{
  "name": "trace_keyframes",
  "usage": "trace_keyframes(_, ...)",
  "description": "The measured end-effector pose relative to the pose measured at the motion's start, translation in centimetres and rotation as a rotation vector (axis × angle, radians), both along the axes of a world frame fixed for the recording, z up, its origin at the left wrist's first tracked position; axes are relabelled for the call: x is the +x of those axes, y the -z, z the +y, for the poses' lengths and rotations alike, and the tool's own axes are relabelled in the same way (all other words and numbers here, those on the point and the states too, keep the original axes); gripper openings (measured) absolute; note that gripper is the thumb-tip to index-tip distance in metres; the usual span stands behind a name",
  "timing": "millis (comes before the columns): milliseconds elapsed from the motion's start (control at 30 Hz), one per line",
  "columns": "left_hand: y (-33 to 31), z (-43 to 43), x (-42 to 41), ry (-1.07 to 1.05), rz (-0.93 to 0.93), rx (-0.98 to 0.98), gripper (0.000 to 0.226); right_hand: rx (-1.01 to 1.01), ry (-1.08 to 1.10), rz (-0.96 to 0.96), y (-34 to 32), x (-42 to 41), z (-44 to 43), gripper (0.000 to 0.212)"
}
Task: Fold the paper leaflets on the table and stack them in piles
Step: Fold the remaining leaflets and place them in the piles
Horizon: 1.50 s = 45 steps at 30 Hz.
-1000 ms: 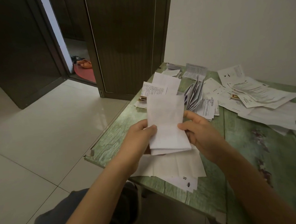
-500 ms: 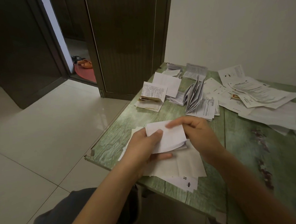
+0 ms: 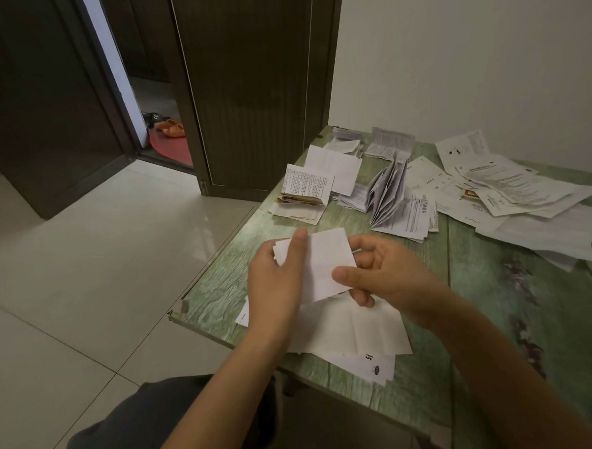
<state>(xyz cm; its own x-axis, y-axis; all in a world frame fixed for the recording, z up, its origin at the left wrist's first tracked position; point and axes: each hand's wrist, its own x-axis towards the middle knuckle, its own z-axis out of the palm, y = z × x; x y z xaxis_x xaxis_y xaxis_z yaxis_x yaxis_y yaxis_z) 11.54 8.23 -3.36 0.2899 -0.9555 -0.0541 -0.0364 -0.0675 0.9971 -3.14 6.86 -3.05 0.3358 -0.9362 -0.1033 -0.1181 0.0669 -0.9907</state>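
A white folded leaflet is held just above the near part of a green wood-grain table. The left hand grips its left edge, thumb on top. The right hand pinches its right edge, fingers curled beneath. Unfolded sheets lie under both hands. Beyond are one stack of folded leaflets, one fanned bundle standing on edge, and overlapping loose sheets, too many to count. Two orange slippers sit past the doorway.

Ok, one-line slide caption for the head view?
Left hand and right hand hold a folded leaflet over loose sheets on the green table, piles behind.
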Motion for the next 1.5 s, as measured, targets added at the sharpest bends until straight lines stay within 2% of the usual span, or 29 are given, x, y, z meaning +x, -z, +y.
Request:
trace_keyframes(100, 0.3, 0.0, 0.0, -0.027, -0.075, -0.065, 0.018, -0.013, 0.005, 0.026, 0.0, 0.5, 0.3, 0.016)
trace_keyframes(267, 1.0, 0.3, -1.2, 0.076, -0.204, -0.197, 0.017, -0.037, 0.23, 0.069, 0.1, 1.3, 0.5, 0.034)
trace_keyframes(433, 1.2, 0.4, -1.6, 0.049, -0.212, -0.248, 0.019, -0.151, 0.331, 0.123, 0.4, 2.4, 1.1, 0.022)
trace_keyframes(633, 0.8, 0.4, -2.3, -0.013, -0.1, -0.337, 0.031, -0.196, 0.392, -0.042, 0.4, 2.8, 1.2, 0.028)
trace_keyframes(733, 0.7, 0.1, -2.5, -0.037, -0.035, -0.323, 0.035, -0.132, 0.415, -0.151, 0.3, 2.8, 1.1, 0.032)
trace_keyframes(867, 0.7, -0.4, -2.6, -0.067, 0.033, -0.23, 0.041, 0.015, 0.404, -0.278, 0.1, 2.4, 0.6, 0.031)
trace_keyframes(967, 0.6, -0.6, -2.7, -0.101, 0.017, -0.204, 0.045, 0.006, 0.425, -0.226, 0.2, 1.8, 0.3, 0.034)
trace_keyframes(1133, 0.3, -1.8, -2.6, -0.24, 0.002, -0.239, 0.042, 0.025, 0.174, -0.161, -0.3, -0.1, -0.2, 0.009)
trace_keyframes(1200, 0.2, -2.1, -2.7, -0.273, -0.025, -0.271, 0.042, 0.012, 0.165, -0.092, -0.2, -0.5, -0.4, 0.005)
trace_keyframes(1300, 0.1, -2.0, -3.3, -0.218, -0.059, -0.316, 0.041, -0.108, 0.335, -0.07, -0.5, -1.2, -0.5, 0.006)
trace_keyframes(1433, 0.4, -1.3, -4.4, 0.052, -0.114, -0.284, 0.038, -0.19, 0.645, -0.128, -0.7, -3.1, -1.3, 0.011)
trace_keyframes(1500, 0.5, -1.1, -4.8, 0.126, -0.07, -0.224, 0.036, -0.191, 0.696, -0.157, -0.6, -3.4, -1.5, 0.018)
